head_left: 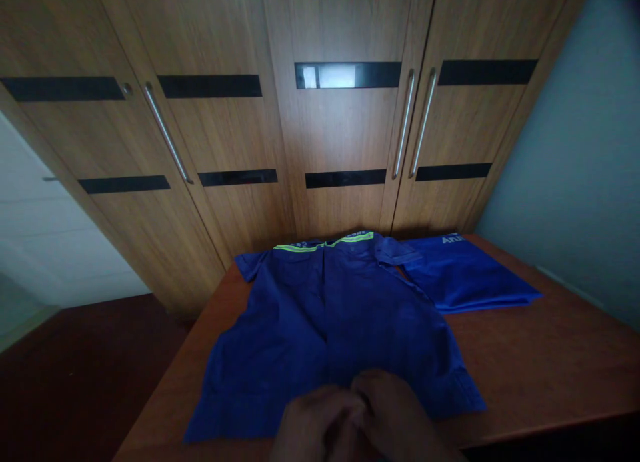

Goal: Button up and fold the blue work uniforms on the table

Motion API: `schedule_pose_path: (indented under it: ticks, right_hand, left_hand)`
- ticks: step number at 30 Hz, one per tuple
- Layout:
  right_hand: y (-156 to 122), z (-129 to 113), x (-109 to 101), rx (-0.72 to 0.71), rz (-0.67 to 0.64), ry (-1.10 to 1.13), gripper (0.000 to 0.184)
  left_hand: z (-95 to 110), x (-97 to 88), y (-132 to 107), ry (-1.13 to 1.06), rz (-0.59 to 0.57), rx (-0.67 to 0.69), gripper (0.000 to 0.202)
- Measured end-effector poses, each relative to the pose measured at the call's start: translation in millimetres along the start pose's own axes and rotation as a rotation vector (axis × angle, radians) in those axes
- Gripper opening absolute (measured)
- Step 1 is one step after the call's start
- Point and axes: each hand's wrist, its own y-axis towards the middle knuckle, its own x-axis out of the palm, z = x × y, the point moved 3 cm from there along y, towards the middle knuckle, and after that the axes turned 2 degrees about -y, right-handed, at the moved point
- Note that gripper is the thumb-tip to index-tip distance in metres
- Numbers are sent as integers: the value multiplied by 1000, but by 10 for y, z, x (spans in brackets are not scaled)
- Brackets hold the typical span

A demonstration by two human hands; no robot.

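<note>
A blue short-sleeved work shirt [330, 322] with a yellow-green reflective strip at the collar lies spread flat on a brown wooden table [550, 355], collar away from me. My left hand [313, 425] and my right hand [395, 415] rest close together at the shirt's near hem, at the middle front. Both hands look curled, fingers bent and pressed onto the fabric; in the dim light I cannot make out whether they pinch the hem. A second blue garment [470, 275], folded, with white lettering, lies on the table at the right, beside the shirt's right sleeve.
A wooden wardrobe [320, 129] with long metal handles and black strips stands right behind the table. A pale wall [585, 162] runs along the right. Dark red-brown floor [80, 369] lies to the left of the table.
</note>
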Motion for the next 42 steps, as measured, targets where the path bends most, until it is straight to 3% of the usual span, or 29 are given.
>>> schedule_pose_path:
  ticks: [2,5,7,12,14,17,24,28,35,42]
  right_hand:
    - [105,-86,-35,-3,2,-118,20]
    - [325,-210,-93,18,71,-251,15]
    - [495,-282,-99,38,130,-309,9]
    - [863,-330,42,156,108,-391,30]
    - [936,-266,108,210,61,-404,34]
    - [958,-74,162,262,35,-344,26]
    - [895,337,147,262,205,281,22]
    - [879,382,152,303,274,489,22]
    - [838,371,155,339,278,562,16]
    - [823,352,70,391,287,821,20]
  left_hand:
    - [-11,-217,235,124,101,-45,31]
    - [-161,-405,598,359,74,-143,33]
    - [-282,-413,798,428,-2,-155,33]
    - [-501,-251,1085,444,-64,-135,24]
    - [-586,-197,1113,446,-70,-172,20]
    - [-701,-178,1082,399,-49,-184,19]
    - [-753,-175,919,308,-121,-152,13]
    - [-672,-126,862,316,-159,-143,5]
    - [-679,-104,819,245,-116,-164,3]
    - [-632,-149,916,-153,42,-204,11]
